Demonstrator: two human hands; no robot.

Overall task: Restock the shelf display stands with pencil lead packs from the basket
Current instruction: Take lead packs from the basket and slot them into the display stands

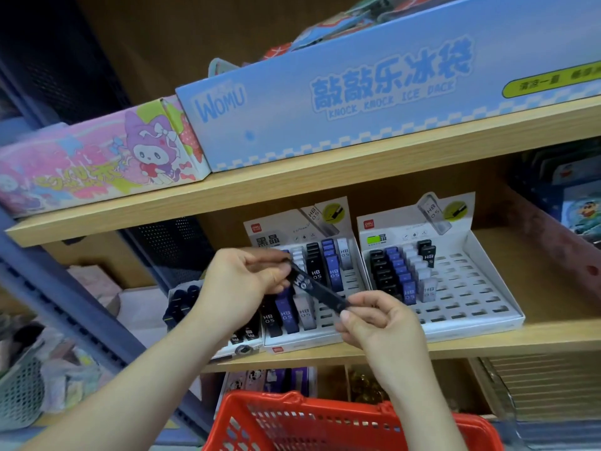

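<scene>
A black pencil lead pack (317,289) marked HB is held slantwise between both hands in front of the middle shelf. My left hand (242,276) pinches its upper end and my right hand (374,320) pinches its lower end. Behind them stands the left white display stand (338,323) with black, blue and grey packs in its slots. The right display stand (468,288) holds three partial rows on its left side, with many slots bare. The red basket (344,424) sits below my hands at the bottom edge; its contents are hidden.
A wooden shelf board (325,177) above carries a blue ice pack box (374,92) and a pink cartoon box (97,167). Left of the stands sits a tray of dark items (182,304). A grey mesh basket (19,395) is at the far left. Printed goods (575,196) fill the right.
</scene>
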